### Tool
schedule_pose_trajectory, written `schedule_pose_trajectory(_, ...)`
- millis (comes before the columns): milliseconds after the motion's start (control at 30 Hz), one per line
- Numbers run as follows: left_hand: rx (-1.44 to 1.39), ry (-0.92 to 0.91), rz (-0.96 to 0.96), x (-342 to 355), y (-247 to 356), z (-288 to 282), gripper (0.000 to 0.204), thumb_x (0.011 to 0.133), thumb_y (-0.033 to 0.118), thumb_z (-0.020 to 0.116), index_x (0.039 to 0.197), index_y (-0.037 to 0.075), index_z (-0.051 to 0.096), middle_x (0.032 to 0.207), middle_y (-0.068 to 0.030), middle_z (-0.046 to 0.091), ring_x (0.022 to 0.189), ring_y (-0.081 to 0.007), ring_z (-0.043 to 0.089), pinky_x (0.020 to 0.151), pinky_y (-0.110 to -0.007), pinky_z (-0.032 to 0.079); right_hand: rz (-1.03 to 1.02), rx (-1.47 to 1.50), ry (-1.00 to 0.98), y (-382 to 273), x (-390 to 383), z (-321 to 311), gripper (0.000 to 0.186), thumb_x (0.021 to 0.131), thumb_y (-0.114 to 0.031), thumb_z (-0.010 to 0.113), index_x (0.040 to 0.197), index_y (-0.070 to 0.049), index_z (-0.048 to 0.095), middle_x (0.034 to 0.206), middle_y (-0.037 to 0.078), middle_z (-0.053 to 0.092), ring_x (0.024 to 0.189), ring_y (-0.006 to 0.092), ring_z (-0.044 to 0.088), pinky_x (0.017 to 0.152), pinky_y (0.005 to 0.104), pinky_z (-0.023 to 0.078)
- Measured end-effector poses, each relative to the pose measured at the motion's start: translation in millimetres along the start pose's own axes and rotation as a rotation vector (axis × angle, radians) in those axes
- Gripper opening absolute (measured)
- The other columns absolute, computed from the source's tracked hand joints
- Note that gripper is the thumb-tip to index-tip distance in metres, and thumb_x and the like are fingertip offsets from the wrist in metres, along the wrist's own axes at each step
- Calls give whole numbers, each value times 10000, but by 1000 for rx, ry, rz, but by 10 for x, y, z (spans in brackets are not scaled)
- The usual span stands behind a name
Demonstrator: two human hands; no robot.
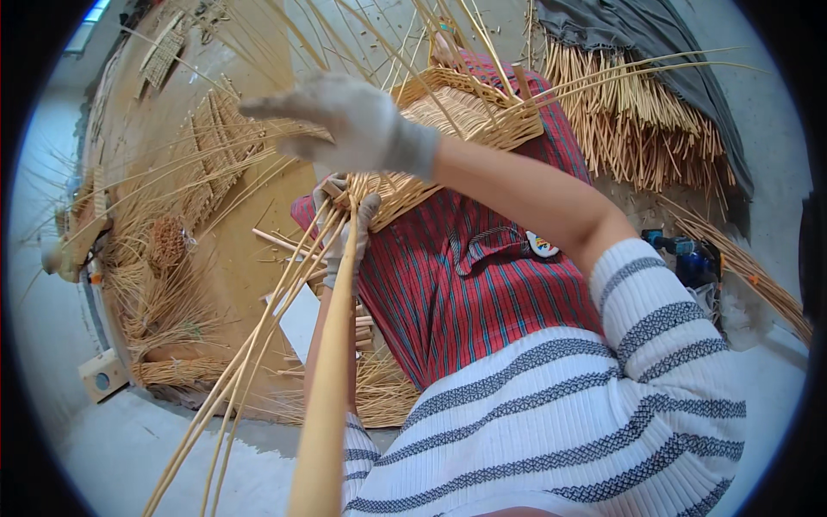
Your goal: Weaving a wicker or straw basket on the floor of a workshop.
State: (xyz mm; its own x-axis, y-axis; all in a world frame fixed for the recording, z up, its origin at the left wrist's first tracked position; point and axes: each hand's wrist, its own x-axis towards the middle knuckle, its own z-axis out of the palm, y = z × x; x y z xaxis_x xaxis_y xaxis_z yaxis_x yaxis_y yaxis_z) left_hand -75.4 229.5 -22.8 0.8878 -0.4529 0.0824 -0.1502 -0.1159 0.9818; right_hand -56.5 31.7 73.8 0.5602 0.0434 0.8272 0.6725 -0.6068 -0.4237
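Observation:
A shallow rectangular wicker basket (521,129) lies tilted across my lap, with long loose canes rising from its edges. My left hand (363,214), in a pale work glove, is closed round the basket's near left corner, where several canes come together. One thick cane (332,370) runs from that corner down toward me, beside a bundle of thinner canes (245,353). Above the corner hangs my right hand (345,125), also gloved and a little blurred. Its fingers are stretched out to the left, apart, and I see nothing gripped in them. It hides part of the basket.
A red striped apron (465,302) covers my lap. At the far right, a bundle of cut canes (642,121) lies partly under a dark cloth (629,34). Woven pieces (215,142) and loose canes lie to the left. A blue-and-black tool (689,258) sits at my right.

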Motion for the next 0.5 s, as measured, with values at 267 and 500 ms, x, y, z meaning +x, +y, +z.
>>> schedule_pose_trajectory(267, -20, -47, 38, 13, -2, -43, 583, 726, 113, 881, 1143, 68, 477, 1236, -126, 523, 1130, -226, 541, 1001, -366, 463, 572, -248, -156, -939, -1002, -755, 415, 829, -120, 728, 1236, -122, 647, 1116, 116, 698, 832, 263, 699, 753, 357, 551)
schedule_pose_trajectory(500, -119, -12, 18, -31, -68, -132, 593, 730, 129, 882, 1150, 68, 469, 1232, -116, 532, 1129, -214, 545, 997, -366, 475, 308, 87, -28, -1005, 336, -217, 249, 845, -360, 689, 961, -139, 694, 839, 54, 724, 693, 246, 700, 577, 363, 546)
